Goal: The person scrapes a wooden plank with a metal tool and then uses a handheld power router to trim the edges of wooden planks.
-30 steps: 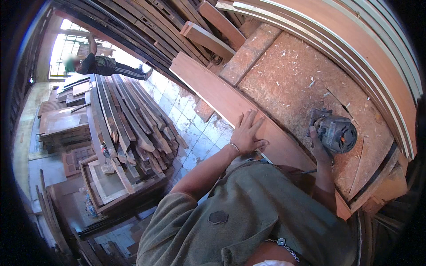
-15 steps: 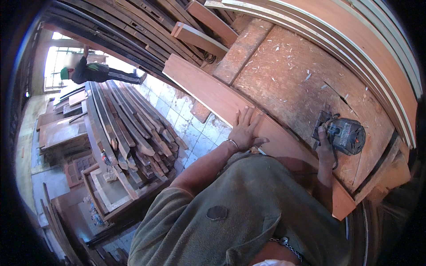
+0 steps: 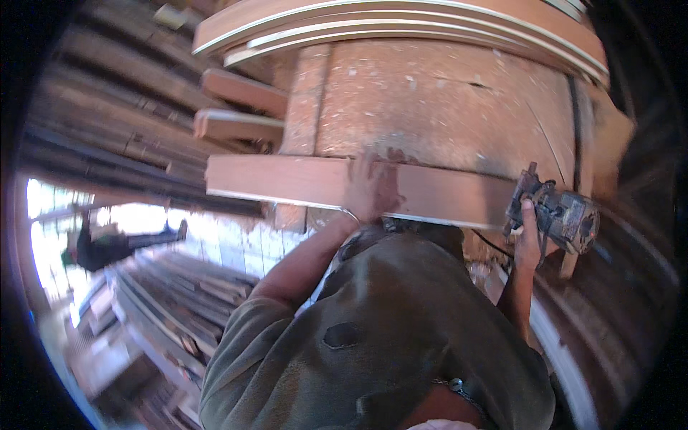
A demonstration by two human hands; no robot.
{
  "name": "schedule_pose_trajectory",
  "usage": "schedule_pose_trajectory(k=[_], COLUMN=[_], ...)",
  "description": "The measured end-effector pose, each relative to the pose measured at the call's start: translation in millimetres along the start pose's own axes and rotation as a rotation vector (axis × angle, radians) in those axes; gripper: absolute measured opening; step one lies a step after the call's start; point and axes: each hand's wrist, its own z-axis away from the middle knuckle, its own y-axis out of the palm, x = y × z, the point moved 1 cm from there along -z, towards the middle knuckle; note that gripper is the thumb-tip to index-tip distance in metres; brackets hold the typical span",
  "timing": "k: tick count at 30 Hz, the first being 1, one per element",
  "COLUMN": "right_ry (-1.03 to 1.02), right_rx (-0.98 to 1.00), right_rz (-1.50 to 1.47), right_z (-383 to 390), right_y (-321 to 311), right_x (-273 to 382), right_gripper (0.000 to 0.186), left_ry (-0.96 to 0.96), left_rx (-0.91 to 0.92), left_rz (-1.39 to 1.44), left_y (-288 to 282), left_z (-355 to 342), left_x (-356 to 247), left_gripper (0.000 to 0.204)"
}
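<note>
A long reddish-brown board [image 3: 279,179] with a pale front edge lies in front of me along the near side of the workbench. My left hand [image 3: 369,188] lies flat on its middle, fingers spread and blurred by motion. At the board's right end, my right hand [image 3: 529,233] grips a corded power tool [image 3: 566,218] with a dark, worn motor body and a metal base. The tool covers that end of the board, and I cannot tell whether it touches the wood. Its underside is hidden.
Shavings litter the worn workbench top [image 3: 430,100]. Long boards [image 3: 401,18] are stacked along its far side. Two short boards [image 3: 244,92] jut out at the left. Stacked timber [image 3: 165,294] lies lower left, where a person [image 3: 107,247] stands beyond it, near a bright opening.
My view has swung round, so the board now runs nearly level across it. The power tool has come from over the bench top to the board's right end. My left hand stays on the board.
</note>
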Motion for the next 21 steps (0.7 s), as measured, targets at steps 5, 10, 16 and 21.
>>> schedule_pose_trajectory(k=[5,10,16,21], right_ry=[-0.236,-0.030,0.158,0.074], right_rx=[-0.427,-0.704,-0.859,-0.889], right_rz=[-0.021,0.051,-0.213,-0.265], right_z=[81,190,291,321], right_y=[-24,-32,-30,-40], right_x=[1,6,-4,-16], right_gripper=[0.043,0.036,0.043,0.047], left_ry=[0.200,0.059,0.098,0.129], left_rx=[0.459,0.781,0.660,0.458], left_rz=[0.259,0.461,0.352,0.008], left_y=[-38,-9,-12,-64], left_z=[-72,-94,-84,-28], left_x=[28,42,45,-3], left_gripper=[0.075,0.076,0.064,0.082])
